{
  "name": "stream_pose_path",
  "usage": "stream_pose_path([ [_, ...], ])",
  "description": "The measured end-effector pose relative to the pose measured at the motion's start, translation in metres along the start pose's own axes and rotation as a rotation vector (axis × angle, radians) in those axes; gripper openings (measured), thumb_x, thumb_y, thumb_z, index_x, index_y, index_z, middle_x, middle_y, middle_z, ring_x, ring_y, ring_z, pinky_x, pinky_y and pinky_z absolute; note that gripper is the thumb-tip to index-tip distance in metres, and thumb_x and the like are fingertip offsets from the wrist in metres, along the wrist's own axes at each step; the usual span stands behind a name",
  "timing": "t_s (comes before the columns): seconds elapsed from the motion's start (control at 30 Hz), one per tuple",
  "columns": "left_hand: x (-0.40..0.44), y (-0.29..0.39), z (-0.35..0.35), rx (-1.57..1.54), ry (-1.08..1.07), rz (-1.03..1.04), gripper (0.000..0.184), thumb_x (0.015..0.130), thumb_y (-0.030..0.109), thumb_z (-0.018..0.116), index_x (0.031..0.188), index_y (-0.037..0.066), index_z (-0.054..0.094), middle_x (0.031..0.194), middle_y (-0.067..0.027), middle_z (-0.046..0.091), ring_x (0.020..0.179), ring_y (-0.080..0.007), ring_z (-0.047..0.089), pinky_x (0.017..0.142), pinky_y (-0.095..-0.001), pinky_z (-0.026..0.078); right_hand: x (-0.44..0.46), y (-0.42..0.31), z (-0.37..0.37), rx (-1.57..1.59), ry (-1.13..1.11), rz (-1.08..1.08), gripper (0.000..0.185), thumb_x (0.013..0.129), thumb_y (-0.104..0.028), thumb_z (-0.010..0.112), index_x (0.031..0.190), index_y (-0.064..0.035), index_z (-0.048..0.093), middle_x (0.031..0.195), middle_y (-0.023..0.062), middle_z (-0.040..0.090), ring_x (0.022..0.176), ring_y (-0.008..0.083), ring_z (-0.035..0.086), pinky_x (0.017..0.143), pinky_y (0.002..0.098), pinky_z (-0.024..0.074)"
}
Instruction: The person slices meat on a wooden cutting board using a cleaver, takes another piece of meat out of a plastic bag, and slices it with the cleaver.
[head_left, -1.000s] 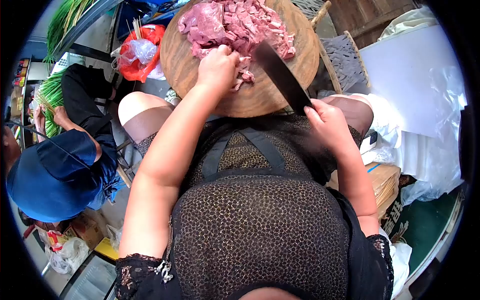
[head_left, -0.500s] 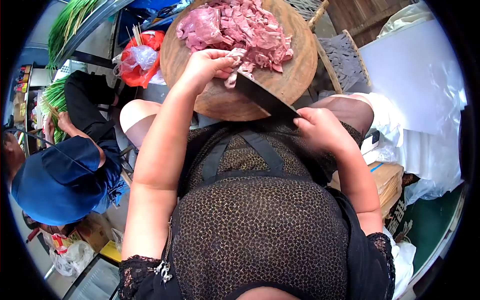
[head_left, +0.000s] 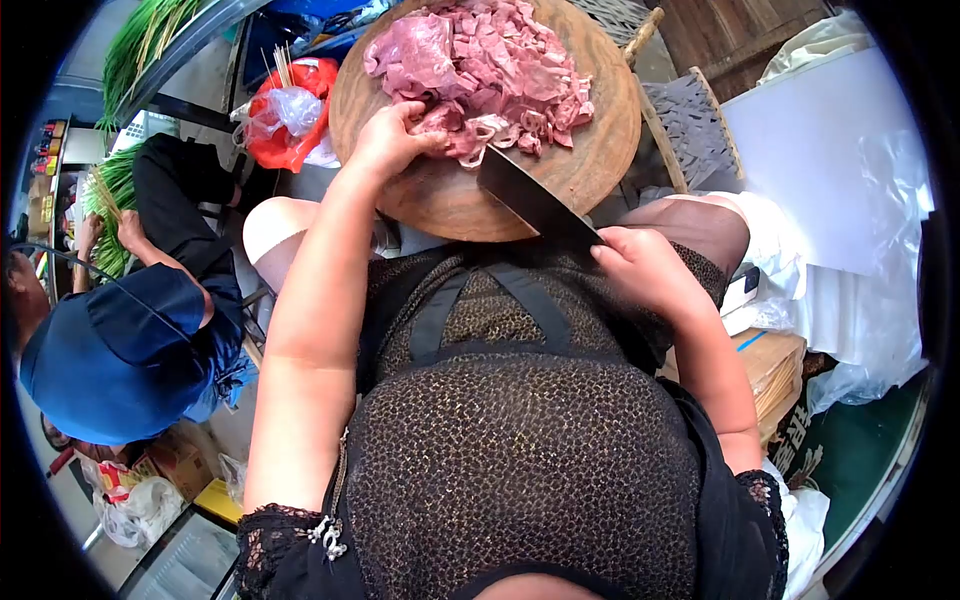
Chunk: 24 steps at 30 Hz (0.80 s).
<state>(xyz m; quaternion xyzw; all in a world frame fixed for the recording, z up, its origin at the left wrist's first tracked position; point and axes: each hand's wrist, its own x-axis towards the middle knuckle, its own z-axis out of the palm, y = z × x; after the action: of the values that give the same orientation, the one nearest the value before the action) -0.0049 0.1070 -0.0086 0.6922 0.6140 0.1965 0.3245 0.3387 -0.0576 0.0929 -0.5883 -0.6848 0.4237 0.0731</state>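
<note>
Pink raw meat [head_left: 500,70] is heaped in slices and chunks on a round wooden chopping block [head_left: 610,120]. At the near left edge of the heap, my left hand [head_left: 390,145] has its thumb and fingers closed around a piece of meat [head_left: 455,128]; part of the grip is hidden. A few pale, whitish strips [head_left: 488,132] lie beside that piece. My right hand [head_left: 640,262] is wrapped around the handle of a dark, broad-bladed cleaver [head_left: 535,200]. Its blade slants over the block's near edge, with the tip close to the pale strips.
Left of the block is a red plastic bag [head_left: 292,115] with thin sticks. Further left, a person in a blue garment [head_left: 120,350] handles green stalks [head_left: 120,200]. A woven chair [head_left: 690,125] stands right of the block, near a white board [head_left: 820,150].
My left hand has put down the pale strip it pinched and moved slightly left onto a pinker piece. The cleaver stays nearly in place in my right hand.
</note>
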Motion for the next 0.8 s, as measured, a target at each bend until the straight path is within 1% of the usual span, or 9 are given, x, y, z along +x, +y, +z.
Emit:
stream_pose_path([
  [0.03,-0.004,0.002,-0.002,-0.189,-0.186,-0.081,0.056,0.076,0.032,0.086,0.119,0.0,0.069,0.095,-0.0067,0.074,0.083,-0.0136,0.068,0.082,-0.0291,0.053,0.002,0.003,0.002,-0.003,-0.005,0.0,0.026,0.093,-0.023,0.058,0.101,0.0017,0.065,0.088,0.0274,0.065,0.085,0.0432,0.065,0.075,0.0452,0.0512],
  [0.17,-0.022,0.003,-0.006,-0.088,-0.112,-0.168,0.039,0.067,0.03,0.09,0.088,0.002,0.073,0.083,-0.0118,0.072,0.082,-0.0179,0.07,0.08,-0.0323,0.053,0.013,0.014,0.007,0.156,0.024,0.105,0.028,0.094,-0.023,0.058,0.105,0.0019,0.065,0.079,0.0213,0.066,0.072,0.0307,0.066,0.072,0.0414,0.0518],
  [0.23,-0.024,-0.008,0.01,-0.109,-0.091,-0.183,0.043,0.066,0.026,0.09,0.094,0.001,0.069,0.093,-0.0124,0.073,0.091,-0.0175,0.069,0.083,-0.0324,0.054,0.014,0.005,0.007,0.235,0.139,0.177,0.027,0.095,-0.022,0.058,0.107,0.0012,0.065,0.076,0.0185,0.065,0.069,0.0247,0.064,0.071,0.0403,0.052],
  [0.3,-0.031,-0.009,0.024,-0.408,0.057,-0.104,0.066,0.065,0.022,0.09,0.121,0.002,0.061,0.105,-0.0118,0.071,0.097,-0.0186,0.067,0.087,-0.0332,0.054,0.018,0.006,0.009,0.275,0.098,0.255,0.027,0.095,-0.023,0.057,0.108,0.0003,0.065,0.08,0.021,0.067,0.074,0.0311,0.067,0.073,0.0412,0.0523],
  [0.33,-0.028,-0.011,0.025,-0.367,-0.005,-0.117,0.085,0.072,0.015,0.089,0.141,0.0,0.041,0.11,-0.0097,0.065,0.091,-0.0163,0.064,0.077,-0.0294,0.056,0.019,0.01,0.014,0.211,0.156,0.14,0.028,0.095,-0.023,0.057,0.108,0.0004,0.065,0.084,0.0223,0.067,0.078,0.0344,0.068,0.074,0.0416,0.0523],
  [0.57,-0.055,0.018,0.001,-0.585,-0.266,-0.418,0.077,0.081,0.023,0.083,0.142,0.003,0.039,0.109,-0.0088,0.066,0.075,-0.0139,0.066,0.057,-0.0277,0.055,0.01,0.001,0.016,0.156,0.182,0.081,0.028,0.095,-0.022,0.057,0.111,-0.0002,0.065,0.094,0.025,0.068,0.09,0.0395,0.068,0.079,0.0414,0.0523],
  [0.63,-0.059,0.006,0.002,-0.709,-0.25,-0.481,0.056,0.086,0.026,0.078,0.133,0.005,0.054,0.101,-0.0084,0.069,0.069,-0.0148,0.065,0.052,-0.0257,0.053,0.006,-0.003,0.015,0.164,0.192,0.071,0.028,0.095,-0.022,0.058,0.111,-0.0006,0.066,0.093,0.0246,0.068,0.089,0.0384,0.068,0.079,0.0409,0.0523],
  [0.73,-0.068,0.006,-0.003,-0.113,-0.066,-0.17,0.022,0.089,0.017,0.072,0.106,0.003,0.071,0.098,-0.0091,0.07,0.078,-0.0277,0.069,0.074,-0.0351,0.055,0.002,-0.005,0.015,0.167,0.197,0.053,0.028,0.095,-0.021,0.058,0.112,-0.0011,0.066,0.093,0.0236,0.069,0.087,0.0362,0.069,0.078,0.0399,0.0523],
  [0.8,-0.076,0.011,-0.011,-0.008,0.016,0.109,0.023,0.087,0.015,0.073,0.107,0.004,0.071,0.102,-0.0098,0.069,0.088,-0.0276,0.068,0.079,-0.0353,0.054,0.002,-0.006,0.013,0.164,0.197,0.044,0.028,0.095,-0.021,0.058,0.113,-0.0011,0.066,0.093,0.023,0.069,0.086,0.035,0.07,0.078,0.0394,0.0523],
])
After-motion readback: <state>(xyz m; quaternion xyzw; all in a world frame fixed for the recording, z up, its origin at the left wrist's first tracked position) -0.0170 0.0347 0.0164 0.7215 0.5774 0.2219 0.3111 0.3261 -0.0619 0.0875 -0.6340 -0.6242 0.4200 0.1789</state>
